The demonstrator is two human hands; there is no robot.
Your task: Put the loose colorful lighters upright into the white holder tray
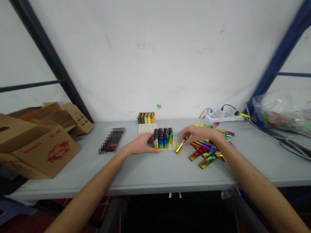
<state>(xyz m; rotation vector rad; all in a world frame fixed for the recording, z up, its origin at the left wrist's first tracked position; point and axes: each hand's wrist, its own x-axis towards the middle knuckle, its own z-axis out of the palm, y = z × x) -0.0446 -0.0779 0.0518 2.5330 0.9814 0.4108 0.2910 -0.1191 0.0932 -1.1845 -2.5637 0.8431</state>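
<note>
Upright lighters with black tops and coloured bodies stand in rows in a white holed tray. My left hand is curled around the tray's left end, its thumb along the front edge and its other fingers partly hidden behind. Between the fingers of my right hand is a shiny gold lighter, tilted, just right of the tray. Under and beside that hand lies a loose pile of metallic lighters in gold, red, green, blue and purple.
A second white tray lies behind, with a block of upright lighters near the wall. Left are a phone and open cardboard boxes. A power strip, cables and a plastic bag occupy the right.
</note>
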